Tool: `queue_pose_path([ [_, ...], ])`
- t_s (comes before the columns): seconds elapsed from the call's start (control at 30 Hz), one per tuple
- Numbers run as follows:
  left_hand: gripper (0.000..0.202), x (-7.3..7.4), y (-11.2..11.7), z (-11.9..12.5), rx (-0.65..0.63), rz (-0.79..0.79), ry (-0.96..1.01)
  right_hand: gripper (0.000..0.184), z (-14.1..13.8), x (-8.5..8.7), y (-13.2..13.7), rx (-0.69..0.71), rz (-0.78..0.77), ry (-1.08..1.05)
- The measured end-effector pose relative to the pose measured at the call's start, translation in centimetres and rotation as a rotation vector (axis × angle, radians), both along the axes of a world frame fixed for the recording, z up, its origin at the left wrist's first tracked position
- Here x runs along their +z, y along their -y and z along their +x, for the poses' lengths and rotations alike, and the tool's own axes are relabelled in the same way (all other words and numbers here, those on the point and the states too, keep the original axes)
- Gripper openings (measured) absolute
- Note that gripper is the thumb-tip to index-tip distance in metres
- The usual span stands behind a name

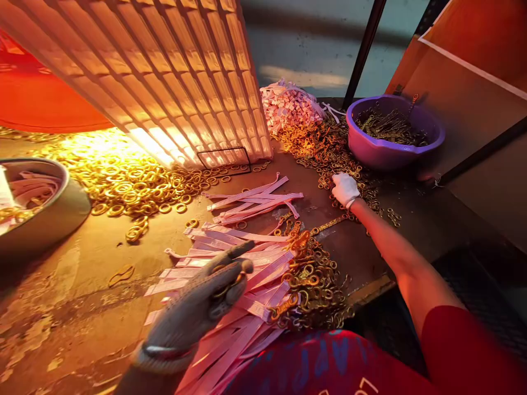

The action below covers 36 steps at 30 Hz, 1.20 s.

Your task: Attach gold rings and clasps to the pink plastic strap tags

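Note:
My left hand [201,304], in a grey knit glove, hovers over a fan of pink straps [242,258], fingers pinched round a small gold ring with the index finger stretched out. My right hand [345,189], in a white glove, reaches far across and rests curled on a heap of gold clasps [325,148]; what it grips is hidden. The straps near me end in gold clasps and rings [313,285] piled at the table's edge.
A purple bowl [391,156] of dark metal hooks stands at the back right. A grey bowl [61,211] with straps sits at the left. Loose gold rings [127,186] spread under a ribbed lit panel [164,71]. A bundle of pink straps [288,104] lies behind.

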<state>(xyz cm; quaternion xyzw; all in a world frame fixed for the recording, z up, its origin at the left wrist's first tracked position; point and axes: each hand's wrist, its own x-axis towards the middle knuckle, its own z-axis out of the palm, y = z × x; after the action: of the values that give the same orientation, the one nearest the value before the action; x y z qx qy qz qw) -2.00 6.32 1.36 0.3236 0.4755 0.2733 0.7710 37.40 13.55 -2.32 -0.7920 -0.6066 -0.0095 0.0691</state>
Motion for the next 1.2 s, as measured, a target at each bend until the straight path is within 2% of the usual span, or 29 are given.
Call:
queue_pose_path([
  [0.07, 0.054, -0.2, 0.2, 1.3, -0.08, -0.042, 0.094, 0.025, 0.8, -0.8, -1.8, -0.05, -0.004, 0.024],
  [0.17, 0.053, -0.1, 0.6, 2.4, -0.205, -0.034, 0.243, 0.028, 0.8, -1.7, -2.5, -0.038, 0.01, 0.002],
  [0.3, 0.045, -0.3, 1.1, 2.6, -0.288, -0.038, 0.272, 0.028, -0.2, -2.7, -1.0, 0.032, 0.082, -0.109],
  [0.4, 0.039, -0.6, 1.3, 2.4, -0.281, -0.027, 0.255, 0.028, -2.7, -2.8, 1.6, 0.122, 0.108, -0.234],
  [0.47, 0.034, -0.7, 1.4, 2.5, -0.201, -0.026, 0.278, 0.027, -5.5, -2.2, 4.1, 0.235, 0.13, -0.37],
  [0.53, 0.028, -0.5, 1.3, 2.7, -0.083, -0.072, 0.33, 0.028, -8.6, -1.0, 7.0, 0.432, 0.235, -0.645],
  [0.57, 0.024, -0.4, 1.3, 2.9, -0.038, -0.111, 0.361, 0.03, -10.2, -0.2, 8.5, 0.51, 0.274, -0.716],
  [0.67, 0.016, 0.1, 1.3, 3.3, 0.019, -0.231, 0.435, 0.034, -13.9, 1.9, 12.2, 0.692, 0.428, -0.743],
  [0.77, 0.019, 0.3, 1.8, 3.6, 0.027, -0.242, 0.424, 0.039, -16.1, 3.1, 14.1, 0.808, 0.44, -0.668],
  [0.87, 0.012, 0.1, 2.7, 3.9, -0.038, -0.144, 0.373, 0.038, -17.4, 3.6, 14.2, 0.785, 0.364, -0.564],
  [0.97, 0.031, -0.1, 3.5, 4.1, -0.124, 0.046, 0.308, 0.035, -18.3, 3.8, 13.8, 0.771, 0.278, -0.478],
  [1.03, 0.035, -0.1, 3.7, 4.2, -0.149, 0.126, 0.28, 0.034, -18.6, 3.7, 13.7, 0.783, 0.286, -0.493],
  [1.1, 0.03, 0.0, 3.6, 4.2, -0.158, 0.15, 0.266, 0.033, -18.5, 3.5, 13.7, 0.775, 0.354, -0.643],
  [1.2, 0.022, 0.2, 3.4, 4.0, -0.187, 0.178, 0.249, 0.032, -18.0, 2.9, 13.9, 0.646, 0.391, -1.002],
])
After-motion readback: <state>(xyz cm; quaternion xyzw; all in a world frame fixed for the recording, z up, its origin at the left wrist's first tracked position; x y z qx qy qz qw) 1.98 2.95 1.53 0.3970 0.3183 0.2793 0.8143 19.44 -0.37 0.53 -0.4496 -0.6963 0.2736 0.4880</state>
